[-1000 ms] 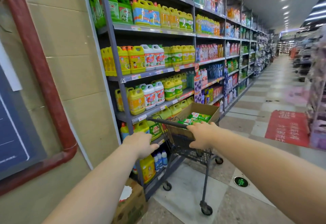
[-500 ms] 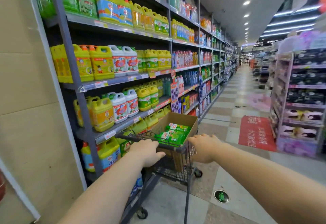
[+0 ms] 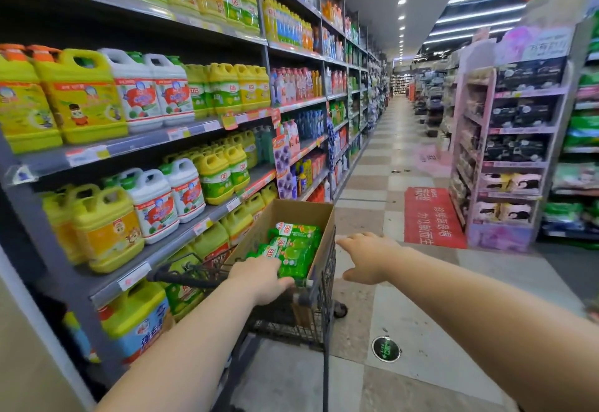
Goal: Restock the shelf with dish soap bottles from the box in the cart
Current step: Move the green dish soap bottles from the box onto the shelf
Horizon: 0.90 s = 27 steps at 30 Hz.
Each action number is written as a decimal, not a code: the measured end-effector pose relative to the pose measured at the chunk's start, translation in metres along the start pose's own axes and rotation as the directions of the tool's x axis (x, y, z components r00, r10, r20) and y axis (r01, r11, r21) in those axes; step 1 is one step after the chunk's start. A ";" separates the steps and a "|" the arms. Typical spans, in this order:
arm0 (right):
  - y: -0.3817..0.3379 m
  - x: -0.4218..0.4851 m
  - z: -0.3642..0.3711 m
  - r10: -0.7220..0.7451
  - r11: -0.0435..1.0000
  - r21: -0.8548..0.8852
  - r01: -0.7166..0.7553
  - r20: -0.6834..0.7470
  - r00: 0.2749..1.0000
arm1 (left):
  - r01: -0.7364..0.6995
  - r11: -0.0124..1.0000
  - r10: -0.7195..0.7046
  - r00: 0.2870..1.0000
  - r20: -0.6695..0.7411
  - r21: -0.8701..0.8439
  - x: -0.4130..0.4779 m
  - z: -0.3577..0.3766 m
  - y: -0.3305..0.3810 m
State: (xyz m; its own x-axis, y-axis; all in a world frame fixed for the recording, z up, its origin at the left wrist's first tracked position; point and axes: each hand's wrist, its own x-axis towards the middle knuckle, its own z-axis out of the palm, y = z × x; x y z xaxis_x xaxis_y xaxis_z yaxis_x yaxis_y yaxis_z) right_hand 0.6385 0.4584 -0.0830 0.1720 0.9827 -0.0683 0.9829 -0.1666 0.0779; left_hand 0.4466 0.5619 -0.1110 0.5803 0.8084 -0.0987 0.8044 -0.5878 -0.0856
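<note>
left hand (image 3: pixel 261 280) fingers wrapped on cart (image 3: pixel 319 311) handle | right hand (image 3: pixel 368 257) fingers spread, touching nothing (right of box (image 3: pixel 291 213)) | green soap bottles (image 3: pixel 291 248) inside box

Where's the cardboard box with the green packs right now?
The cardboard box sits in the cart, low in the head view's centre, beside the shelf, just ahead of the left hand.

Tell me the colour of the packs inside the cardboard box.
Bright green packs, with red-and-white label patches; seen in the head view.
</note>
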 end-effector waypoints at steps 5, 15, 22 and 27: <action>0.041 0.061 0.011 -0.039 0.999 -0.016 0.040 0.010 0.999 | 0.039 0.999 -0.039 0.999 0.015 -0.001 0.063 0.002 0.016; 0.145 0.181 0.013 -0.199 0.980 -0.015 0.200 0.005 0.980 | 0.202 0.977 -0.198 0.978 0.062 -0.065 0.188 0.001 0.069; 0.192 0.243 0.035 -0.288 0.957 -0.017 0.289 0.065 0.956 | 0.261 0.964 -0.254 0.960 0.122 -0.049 0.245 0.023 0.090; 0.209 0.288 0.050 -0.324 0.946 0.009 0.324 0.081 0.943 | 0.351 0.931 -0.331 0.927 0.177 -0.095 0.281 0.039 0.075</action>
State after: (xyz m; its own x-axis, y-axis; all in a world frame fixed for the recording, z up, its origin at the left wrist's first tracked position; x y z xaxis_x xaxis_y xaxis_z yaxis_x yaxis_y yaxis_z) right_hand 0.8964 0.7030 -0.1364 -0.1508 0.9738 -0.1700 0.9862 0.1601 0.0426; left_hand 0.6654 0.7438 -0.1841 0.2488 0.9388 -0.2385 0.9652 -0.2608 -0.0199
